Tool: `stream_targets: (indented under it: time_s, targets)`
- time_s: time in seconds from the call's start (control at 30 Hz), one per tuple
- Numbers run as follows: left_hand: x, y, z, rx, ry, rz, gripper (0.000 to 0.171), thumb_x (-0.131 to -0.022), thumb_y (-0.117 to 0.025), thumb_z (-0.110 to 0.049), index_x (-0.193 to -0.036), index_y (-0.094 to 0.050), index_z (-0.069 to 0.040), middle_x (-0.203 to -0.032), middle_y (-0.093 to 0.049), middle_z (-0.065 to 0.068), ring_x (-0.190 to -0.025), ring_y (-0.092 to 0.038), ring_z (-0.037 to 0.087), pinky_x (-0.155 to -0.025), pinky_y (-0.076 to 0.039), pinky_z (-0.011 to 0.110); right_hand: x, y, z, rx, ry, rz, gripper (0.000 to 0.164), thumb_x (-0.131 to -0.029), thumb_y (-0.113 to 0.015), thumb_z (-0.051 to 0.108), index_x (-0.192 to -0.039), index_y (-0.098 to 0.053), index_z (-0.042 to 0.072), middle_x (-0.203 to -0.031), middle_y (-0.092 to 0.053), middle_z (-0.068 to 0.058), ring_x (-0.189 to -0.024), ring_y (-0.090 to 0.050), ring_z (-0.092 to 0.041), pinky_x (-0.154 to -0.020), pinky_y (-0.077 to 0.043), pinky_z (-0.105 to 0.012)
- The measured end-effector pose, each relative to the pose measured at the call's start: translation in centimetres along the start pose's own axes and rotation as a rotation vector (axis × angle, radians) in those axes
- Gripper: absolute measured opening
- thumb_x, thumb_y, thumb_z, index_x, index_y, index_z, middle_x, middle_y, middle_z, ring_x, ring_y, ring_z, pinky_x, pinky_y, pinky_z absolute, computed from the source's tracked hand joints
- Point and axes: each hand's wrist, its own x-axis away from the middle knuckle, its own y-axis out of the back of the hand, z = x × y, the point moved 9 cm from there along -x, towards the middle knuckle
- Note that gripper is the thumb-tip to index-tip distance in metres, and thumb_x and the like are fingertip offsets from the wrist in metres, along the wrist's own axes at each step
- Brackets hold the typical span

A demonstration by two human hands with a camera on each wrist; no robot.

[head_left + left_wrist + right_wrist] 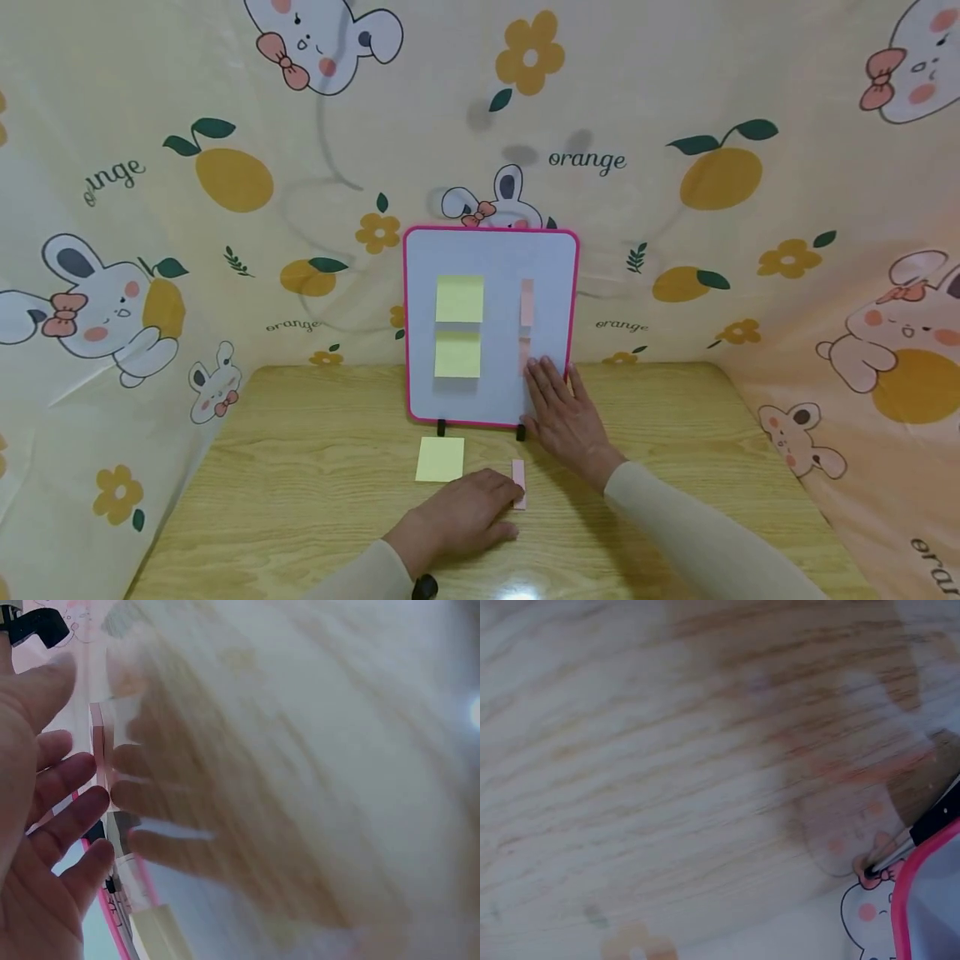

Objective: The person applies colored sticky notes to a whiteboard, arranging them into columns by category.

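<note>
A small whiteboard (pixel 501 250) with a pink rim leans upright at the back of the table. Two yellow sticky notes (pixel 460 298) are on its left half, one above the other. On the right half are an upper narrow pink sticky note (pixel 527 302) and a lower one (pixel 524 348). My right hand (pixel 567 423) lies with straight fingers against the board, fingertips over the lower pink note's bottom end. My left hand (pixel 472 510), fingers loosely bent, touches a narrow pink sticky-note pad (pixel 518 472) on the table. The right wrist view does not show the hand.
A square yellow sticky-note pad (pixel 440 459) lies in front of the board, left of the pink one. Black feet (pixel 521 432) support the board's lower edge. Patterned cloth (pixel 637 83) surrounds the wooden table (pixel 315 467). A small black object (pixel 425 587) is by the left wrist.
</note>
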Motion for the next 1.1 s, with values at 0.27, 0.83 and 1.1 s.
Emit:
stream_targets:
  time_s: [0.27, 0.83, 1.1]
  targets:
    - [-0.3, 1.3, 1.1, -0.038, 0.011, -0.14, 0.028, -0.11, -0.054, -0.03, -0.13, -0.072, -0.02, -0.138, -0.066, -0.004, -0.133, -0.06, 0.014, -0.115, -0.05, 0.03, 0.0, 0.1, 0.0, -0.007, 0.004, -0.012, 0.081, -0.108, -0.046, 0.049, -0.168, -0.019, 0.002, -0.177, -0.013, -0.012, -0.165, -0.008, -0.031, -0.134, -0.011, -0.06]
    - [-6.4, 11.4, 7.5, -0.574, 0.041, -0.104, 0.063, -0.113, -0.045, -0.042, -0.164, -0.037, -0.007, -0.172, -0.034, 0.008, -0.162, -0.025, 0.025, -0.135, -0.02, 0.045, -0.1, 0.1, -0.2, 0.013, 0.011, -0.055, 0.078, -0.107, -0.047, 0.048, -0.167, -0.025, 0.004, -0.177, -0.018, -0.011, -0.165, -0.013, -0.03, -0.133, -0.013, -0.06]
    - [-8.5, 10.5, 8.4, -0.745, -0.003, 0.022, 0.075, -0.111, -0.038, -0.056, -0.17, -0.019, -0.012, -0.178, -0.012, 0.003, -0.165, -0.01, 0.021, -0.136, -0.011, 0.047, -0.1, 0.1, -0.1, 0.023, 0.008, -0.059, 0.079, -0.107, -0.048, 0.051, -0.167, -0.027, 0.004, -0.176, -0.022, -0.01, -0.164, -0.016, -0.03, -0.133, -0.015, -0.061]
